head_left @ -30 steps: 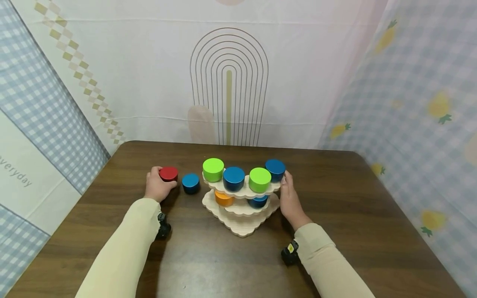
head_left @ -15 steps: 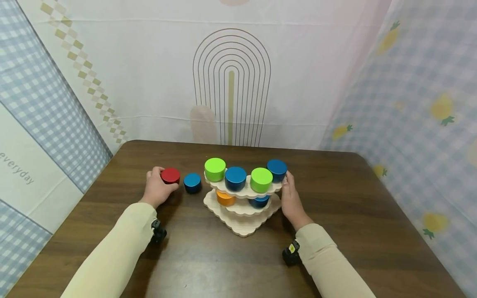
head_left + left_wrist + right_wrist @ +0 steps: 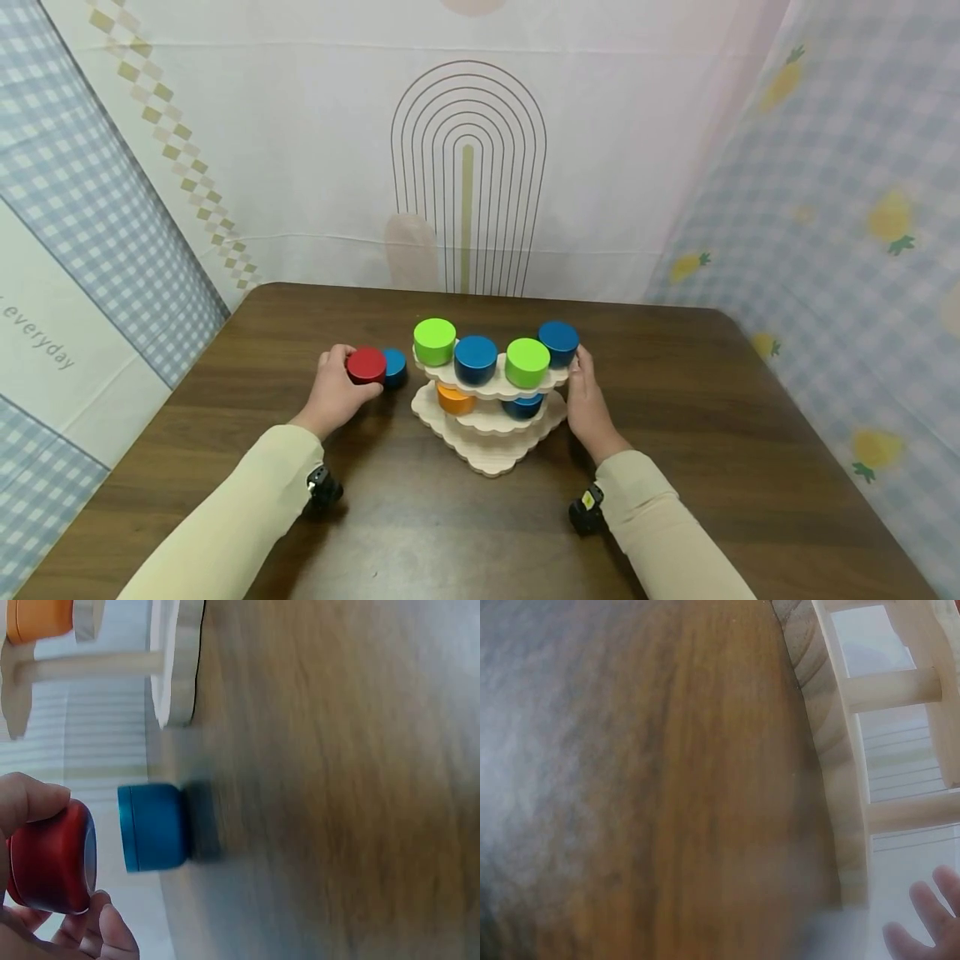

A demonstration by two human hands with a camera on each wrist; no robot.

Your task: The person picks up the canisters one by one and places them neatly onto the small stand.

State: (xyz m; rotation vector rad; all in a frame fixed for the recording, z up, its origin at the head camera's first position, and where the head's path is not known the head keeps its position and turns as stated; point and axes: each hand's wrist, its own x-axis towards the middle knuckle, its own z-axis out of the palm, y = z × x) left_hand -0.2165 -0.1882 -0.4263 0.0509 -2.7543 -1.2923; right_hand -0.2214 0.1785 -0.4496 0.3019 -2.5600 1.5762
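Observation:
My left hand [image 3: 335,398] grips a small round red tin [image 3: 367,365] between thumb and fingers. In the left wrist view the red tin [image 3: 46,862] is held off the table, tilted. Close by on the tabletop stands a blue tin [image 3: 154,827], partly covered by the red one in the head view. A tiered wooden stand [image 3: 489,458] with scalloped edges is to the right of both. My right hand [image 3: 588,410] is at the stand's right side, fingers touching or very near the top tier's edge; in the right wrist view its fingers look fairly straight.
On the top tier sit green tins [image 3: 435,341] and blue tins [image 3: 476,359]. An orange tin [image 3: 455,398] and a blue tin [image 3: 522,406] are on the tier below. The brown wooden table [image 3: 450,533] ends at a hanging printed cloth [image 3: 315,167].
My left hand has lifted the red tin and carried it right, beside and partly in front of the blue tin. The right hand and the stand have stayed in place.

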